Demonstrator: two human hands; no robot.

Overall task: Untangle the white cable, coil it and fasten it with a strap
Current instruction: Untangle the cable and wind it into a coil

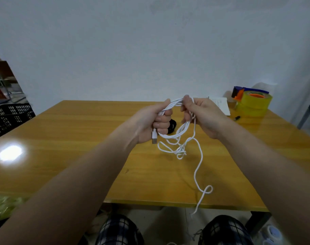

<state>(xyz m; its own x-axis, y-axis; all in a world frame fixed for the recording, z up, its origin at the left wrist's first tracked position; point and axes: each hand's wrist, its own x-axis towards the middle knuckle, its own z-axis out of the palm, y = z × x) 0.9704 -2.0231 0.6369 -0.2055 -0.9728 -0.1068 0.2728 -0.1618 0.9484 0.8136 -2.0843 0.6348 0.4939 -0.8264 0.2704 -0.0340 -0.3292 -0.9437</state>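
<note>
Head view: left hand [154, 121] is fisted around the white cable [175, 133] coils; right hand [202, 114] pinches their top. A snarl dangles below both hands, above the tabletop [80, 138]. Winding on could tighten that knot into the coil.

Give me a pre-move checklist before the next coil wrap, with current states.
1. Coil gripped: left hand closed around the white cable loops. Ok.
2. Right hand pinching the strands at the top of the loop. Ok.
3. Remaining cable free of tangles: a knot hangs below the coil, and a small loop sits near the table edge. Not ok.
4. USB plug clear of the loops, hanging below the left hand. Ok.
5. Strap ready: a black item lies behind the hands, mostly hidden. Cannot tell.
</note>
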